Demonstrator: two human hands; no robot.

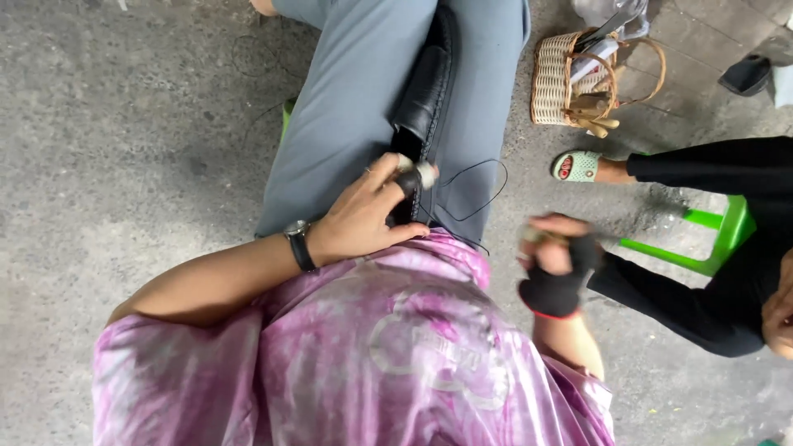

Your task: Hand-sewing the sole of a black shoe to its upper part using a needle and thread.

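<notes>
Seen from above, the person sits on a concrete floor (124, 149) in a pink tie-dyed shirt (372, 355) and grey trousers (347, 107), with a black leather shoe (425, 91) wedged between the knees. The left hand (363, 219), wearing a wristwatch (299, 244), closes around the shoe's near end, a taped fingertip pressed against it. The right hand (557, 264), in a black fingerless glove, is closed and drawn well apart, apparently pulling a thin black thread (483, 186) that loops over the trousers. A slack loop could snag or knot if pulled unevenly. A woven basket (553, 83) holds tools; another person's sandalled foot (578, 165) rests near a green stool (714, 239).
</notes>
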